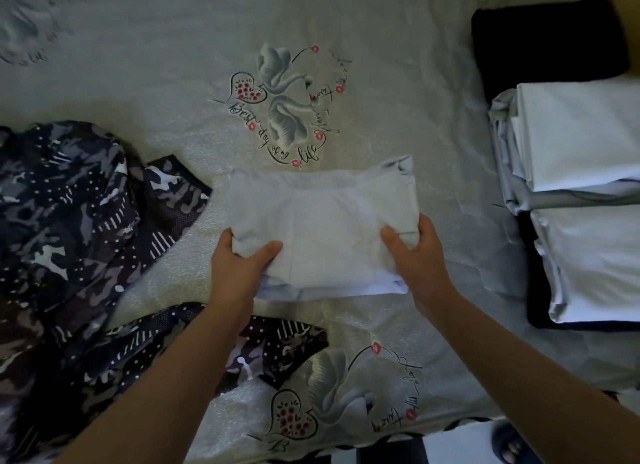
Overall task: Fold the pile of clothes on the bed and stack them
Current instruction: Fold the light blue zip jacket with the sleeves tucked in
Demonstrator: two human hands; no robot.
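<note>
- While the white garment [322, 231] is lying folded into a compact rectangle on the bed [156, 65], both hands are gripping its near corners, thumbs on top and fingers tucked underneath.
- Left hand [239, 266] is pinching the near-left corner; right hand [415, 252] is pinching the near-right corner. Neither hand is spread flat.
- Judgement: the grip at two opposite corners is keeping the layers from sliding apart, which suits either a last fold away from the body or a lift across to the stacks.
- The garment is sitting in the middle of the bed, directly in front of the person, between the unfolded cloth on the left and the finished stacks on the right.
- Camouflage-print clothing [69, 238] is lying loose and crumpled at the left, one flap passing under the left forearm; judged as the remaining pile. Piece count there cannot be told.
- Folded stacks at the right edge: far white stack [571, 141] and near white stack [595, 266], the near one resting on a dark folded item [535, 311]. A separate black folded item [547, 41] is lying beyond them.
- Count: two hands, one garment in hand, two white stacks, two dark folded items visible.
- Placement of the stacks off to one side is keeping the working area free, by my reading.
</note>
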